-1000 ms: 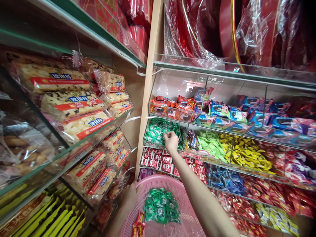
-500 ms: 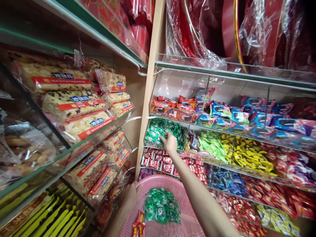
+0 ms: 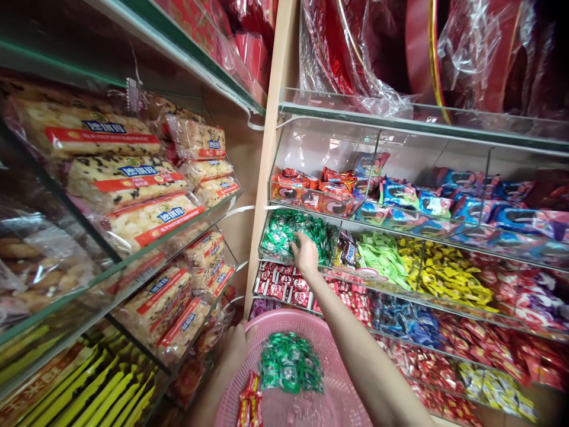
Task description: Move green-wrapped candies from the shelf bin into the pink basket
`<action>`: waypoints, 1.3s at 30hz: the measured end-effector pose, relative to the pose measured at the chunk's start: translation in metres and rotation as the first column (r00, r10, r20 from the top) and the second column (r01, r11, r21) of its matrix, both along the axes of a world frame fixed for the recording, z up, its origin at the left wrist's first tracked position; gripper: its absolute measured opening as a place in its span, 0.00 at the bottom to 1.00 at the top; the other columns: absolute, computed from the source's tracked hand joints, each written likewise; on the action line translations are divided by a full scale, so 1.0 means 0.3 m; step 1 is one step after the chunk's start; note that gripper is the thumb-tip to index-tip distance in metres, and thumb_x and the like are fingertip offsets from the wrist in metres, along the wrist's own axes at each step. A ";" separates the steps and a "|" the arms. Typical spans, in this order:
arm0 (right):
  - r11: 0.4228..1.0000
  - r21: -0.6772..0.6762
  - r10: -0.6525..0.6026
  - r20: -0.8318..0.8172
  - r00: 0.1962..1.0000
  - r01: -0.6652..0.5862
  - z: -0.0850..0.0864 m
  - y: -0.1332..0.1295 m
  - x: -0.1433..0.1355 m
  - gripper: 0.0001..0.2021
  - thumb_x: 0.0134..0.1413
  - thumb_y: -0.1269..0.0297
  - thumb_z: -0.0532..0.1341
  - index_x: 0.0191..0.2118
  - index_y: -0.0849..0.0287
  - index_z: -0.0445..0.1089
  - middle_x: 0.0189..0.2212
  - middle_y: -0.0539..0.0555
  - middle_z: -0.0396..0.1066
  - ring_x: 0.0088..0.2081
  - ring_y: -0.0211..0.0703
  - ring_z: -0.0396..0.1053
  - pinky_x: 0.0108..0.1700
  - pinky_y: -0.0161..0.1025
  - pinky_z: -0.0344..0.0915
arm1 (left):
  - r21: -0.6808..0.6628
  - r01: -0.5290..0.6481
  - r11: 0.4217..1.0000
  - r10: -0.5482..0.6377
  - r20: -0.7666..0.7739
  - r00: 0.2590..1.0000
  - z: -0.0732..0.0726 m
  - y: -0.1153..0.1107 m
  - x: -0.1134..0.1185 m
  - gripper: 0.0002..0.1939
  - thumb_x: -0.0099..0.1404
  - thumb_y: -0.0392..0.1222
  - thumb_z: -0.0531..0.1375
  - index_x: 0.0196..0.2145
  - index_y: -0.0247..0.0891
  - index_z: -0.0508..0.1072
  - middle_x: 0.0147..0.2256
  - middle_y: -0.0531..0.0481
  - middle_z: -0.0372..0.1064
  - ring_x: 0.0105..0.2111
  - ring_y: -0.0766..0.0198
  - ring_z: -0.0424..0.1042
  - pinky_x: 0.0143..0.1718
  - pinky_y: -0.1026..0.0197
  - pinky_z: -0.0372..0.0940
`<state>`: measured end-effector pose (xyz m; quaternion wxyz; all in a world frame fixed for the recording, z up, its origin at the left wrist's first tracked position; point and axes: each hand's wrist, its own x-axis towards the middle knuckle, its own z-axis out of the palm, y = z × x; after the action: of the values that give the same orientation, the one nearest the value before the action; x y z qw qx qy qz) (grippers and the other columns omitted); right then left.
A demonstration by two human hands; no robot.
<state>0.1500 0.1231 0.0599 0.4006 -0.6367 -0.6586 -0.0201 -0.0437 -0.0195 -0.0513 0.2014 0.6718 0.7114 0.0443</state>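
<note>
My right hand [image 3: 306,254] reaches into a bin of green-wrapped candies [image 3: 287,228] on the facing shelf. Its fingers are curled together at the front of the heap, closed on green wrappers; how many they hold is hidden. Below it is a pink plastic basket [image 3: 342,362] with perforated walls. My left hand [image 3: 235,350], partly blurred, is closed around the basket's left rim. Inside the basket lie a pile of green-wrapped candies [image 3: 291,363] and a few red-and-yellow packets [image 3: 250,403].
Tiered clear-walled shelves ahead hold red cookie packs [image 3: 335,184], light green candies [image 3: 384,261], yellow candies [image 3: 444,273] and red-and-white packets [image 3: 284,284]. Close on my left, a glass-edged shelf [image 3: 178,249] carries wrapped pastry bars [image 3: 153,219]. A wooden post [image 3: 267,160] stands in the corner.
My right hand has stayed at the green candy bin, its fingers shifting slightly rightward and curling more. The left hand keeps hold of the basket. The view has shifted slightly.
</note>
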 end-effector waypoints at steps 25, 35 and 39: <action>0.963 0.187 0.227 -0.172 0.959 -0.194 0.050 -0.040 0.027 0.08 0.55 0.65 0.59 0.41 0.59 0.71 0.39 0.54 0.66 0.32 0.39 0.64 0.39 0.38 0.64 | 0.016 -0.018 1.000 0.017 0.032 0.999 0.012 0.006 0.007 0.23 0.70 0.52 0.44 0.48 0.38 0.72 0.42 0.39 0.77 0.43 0.53 0.75 0.38 0.59 0.62; 0.850 -0.059 0.515 -0.120 0.849 -0.524 -0.095 -0.473 0.167 0.08 0.61 0.62 0.56 0.44 0.52 0.70 0.42 0.56 0.67 0.38 0.45 0.67 0.39 0.43 0.67 | 0.018 0.018 1.000 -0.018 -0.004 1.000 0.016 0.012 0.016 0.25 0.70 0.54 0.42 0.48 0.38 0.72 0.42 0.40 0.77 0.43 0.54 0.76 0.37 0.61 0.61; 0.798 -0.281 0.543 -0.049 0.838 -0.534 -0.280 -0.574 0.223 0.09 0.60 0.67 0.55 0.44 0.51 0.69 0.40 0.55 0.69 0.42 0.46 0.69 0.44 0.42 0.68 | 0.031 0.020 0.999 -0.019 -0.016 1.000 0.013 0.005 0.020 0.24 0.70 0.53 0.42 0.48 0.39 0.71 0.41 0.42 0.77 0.43 0.56 0.75 0.37 0.62 0.60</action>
<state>0.2168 -0.0489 -0.0241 0.2831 -0.4733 -0.8149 0.1780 -0.0378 -0.0179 -0.0475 0.1860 0.6821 0.7056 0.0481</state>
